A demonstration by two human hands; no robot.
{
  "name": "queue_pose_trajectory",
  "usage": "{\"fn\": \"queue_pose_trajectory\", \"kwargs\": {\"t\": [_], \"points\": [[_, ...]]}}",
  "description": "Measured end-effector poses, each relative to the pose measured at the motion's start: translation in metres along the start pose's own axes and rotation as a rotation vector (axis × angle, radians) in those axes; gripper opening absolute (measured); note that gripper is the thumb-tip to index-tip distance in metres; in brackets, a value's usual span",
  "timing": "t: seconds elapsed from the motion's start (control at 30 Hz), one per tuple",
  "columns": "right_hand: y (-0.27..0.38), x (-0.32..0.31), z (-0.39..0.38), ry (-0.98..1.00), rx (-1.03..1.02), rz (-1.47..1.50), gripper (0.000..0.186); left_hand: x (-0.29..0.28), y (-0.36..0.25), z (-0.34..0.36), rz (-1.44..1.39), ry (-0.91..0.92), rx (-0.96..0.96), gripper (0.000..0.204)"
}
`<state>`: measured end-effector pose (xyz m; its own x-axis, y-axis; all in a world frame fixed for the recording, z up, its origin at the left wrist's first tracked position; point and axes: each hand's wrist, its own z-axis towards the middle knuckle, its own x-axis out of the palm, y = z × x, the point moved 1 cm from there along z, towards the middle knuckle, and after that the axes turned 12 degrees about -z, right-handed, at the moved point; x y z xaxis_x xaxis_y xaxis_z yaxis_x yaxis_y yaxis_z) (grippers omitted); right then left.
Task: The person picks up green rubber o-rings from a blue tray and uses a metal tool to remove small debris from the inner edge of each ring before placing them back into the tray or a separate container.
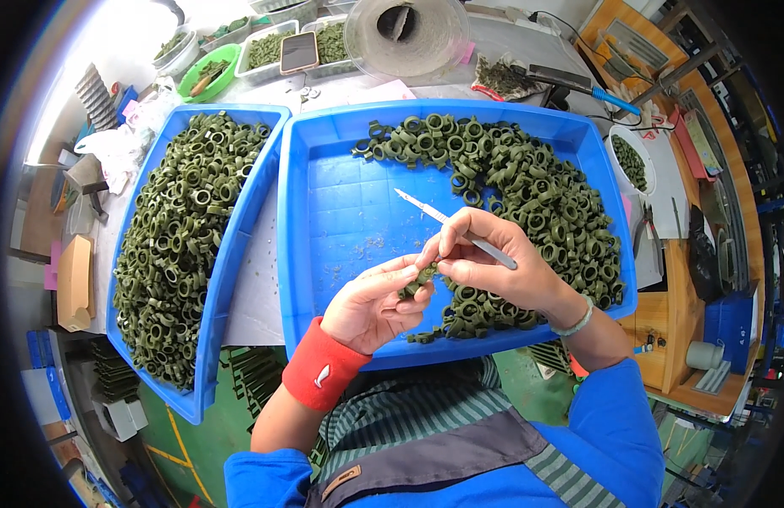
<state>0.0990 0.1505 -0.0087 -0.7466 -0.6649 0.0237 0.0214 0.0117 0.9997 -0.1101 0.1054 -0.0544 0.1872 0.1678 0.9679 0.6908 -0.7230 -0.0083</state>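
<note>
My left hand (pixel 382 298) is closed on a small olive-green ring-shaped part (pixel 417 284), above the front of the large blue tray (pixel 292 254). My right hand (pixel 494 258) has a scalpel (pixel 424 208) gripped between its fingers, the pointed end aimed up and left, away from the part. The right fingertips meet the left ones at the part and also touch it. Fingers hide much of the part. Many similar green ring parts (pixel 549 182) are heaped along the back and right side of the tray, some just below my right hand.
A second blue tray (pixel 282 127) at the left is piled with green ring parts. Behind stand clear bins of green pieces, a phone (pixel 299 52), a green bowl (pixel 210 74) and a large round translucent container (pixel 405 38). A white bucket (pixel 631 161) and a blue-tipped tool (pixel 616 102) lie right.
</note>
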Motion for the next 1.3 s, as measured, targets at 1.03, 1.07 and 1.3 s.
{"fn": "queue_pose_trajectory", "kwargs": {"t": [1.03,1.07,1.3], "points": [[-0.001,0.008,0.001,-0.27,-0.441,-0.835,0.02,0.014,-0.002,-0.008,1.016,-0.107,0.718,0.016],[-0.002,0.008,0.001,-0.269,-0.441,-0.835,0.02,0.015,-0.003,-0.009,0.993,-0.119,0.676,0.015],[0.0,0.007,0.001,-0.238,-0.392,-0.789,0.018,0.005,-0.008,-0.014,0.836,-0.139,0.472,0.022]]}}
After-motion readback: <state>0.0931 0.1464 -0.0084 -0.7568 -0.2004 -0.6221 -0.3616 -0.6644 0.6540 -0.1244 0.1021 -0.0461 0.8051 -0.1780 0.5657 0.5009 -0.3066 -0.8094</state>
